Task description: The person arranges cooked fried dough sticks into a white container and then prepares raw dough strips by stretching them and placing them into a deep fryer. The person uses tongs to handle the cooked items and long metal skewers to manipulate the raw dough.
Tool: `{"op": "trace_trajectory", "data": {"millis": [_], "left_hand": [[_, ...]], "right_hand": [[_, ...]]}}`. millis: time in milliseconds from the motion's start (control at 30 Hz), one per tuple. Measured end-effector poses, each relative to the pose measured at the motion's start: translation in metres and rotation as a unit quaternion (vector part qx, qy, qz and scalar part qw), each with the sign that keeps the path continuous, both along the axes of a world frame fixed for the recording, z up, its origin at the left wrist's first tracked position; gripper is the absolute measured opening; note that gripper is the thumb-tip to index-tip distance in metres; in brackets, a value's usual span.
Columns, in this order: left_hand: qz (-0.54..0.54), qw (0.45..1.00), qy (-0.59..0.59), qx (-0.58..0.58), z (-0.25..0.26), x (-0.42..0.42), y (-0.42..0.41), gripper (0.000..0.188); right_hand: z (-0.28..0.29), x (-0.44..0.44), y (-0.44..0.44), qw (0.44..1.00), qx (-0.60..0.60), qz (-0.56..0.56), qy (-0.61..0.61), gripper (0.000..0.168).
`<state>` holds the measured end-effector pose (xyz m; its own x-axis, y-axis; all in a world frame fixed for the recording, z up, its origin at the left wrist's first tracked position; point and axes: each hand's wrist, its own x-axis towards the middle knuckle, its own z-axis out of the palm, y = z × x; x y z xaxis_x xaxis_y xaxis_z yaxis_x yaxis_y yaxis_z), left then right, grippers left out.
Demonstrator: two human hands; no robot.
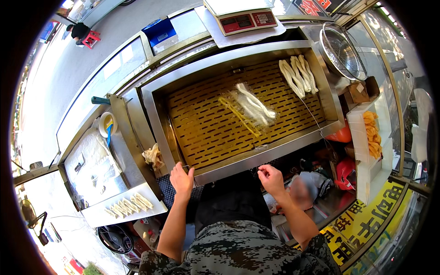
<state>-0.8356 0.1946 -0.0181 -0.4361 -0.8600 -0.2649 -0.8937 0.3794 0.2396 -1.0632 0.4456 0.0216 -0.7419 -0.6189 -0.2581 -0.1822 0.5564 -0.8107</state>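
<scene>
My left hand (182,177) is at the near left corner of a steel fryer (254,159), its fingers by a thin metal rod; whether it grips the rod I cannot tell. Curled just off the fryer's near rim, my right hand (271,177) shows nothing clearly held. Pale dough strips (256,101) bubble in the oil over a slotted plate, beside a thin yellow strip (240,117). Several raw dough twists (292,79) rest at the fryer's far right corner, touching a long thin wire (312,115).
Shaped dough twists (129,205) line a white board at left. A crumpled cloth (153,157) lies by the fryer's left side. Wire strainers (342,53) stand at upper right, above a white container (359,137) with fried pieces (372,134). A scale (240,20) sits beyond the fryer.
</scene>
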Motion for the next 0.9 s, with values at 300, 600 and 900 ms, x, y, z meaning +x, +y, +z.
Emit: {"op": "trace_trajectory", "data": {"millis": [300, 600, 900], "left_hand": [[0.112, 0.991, 0.064, 0.04, -0.021, -0.002, 0.02, 0.048], [0.272, 0.672, 0.351, 0.593, 0.01, -0.014, 0.013, 0.004], [0.219, 0.765, 0.331, 0.508, 0.069, -0.066, 0.162, 0.035]], "right_hand": [[-0.005, 0.046, 0.055, 0.999, 0.039, 0.018, 0.015, 0.014], [0.001, -0.144, 0.133, 0.883, 0.235, -0.044, 0.405, 0.036], [-0.034, -0.26, 0.151, 0.879, 0.433, 0.058, 0.19, 0.054]]}}
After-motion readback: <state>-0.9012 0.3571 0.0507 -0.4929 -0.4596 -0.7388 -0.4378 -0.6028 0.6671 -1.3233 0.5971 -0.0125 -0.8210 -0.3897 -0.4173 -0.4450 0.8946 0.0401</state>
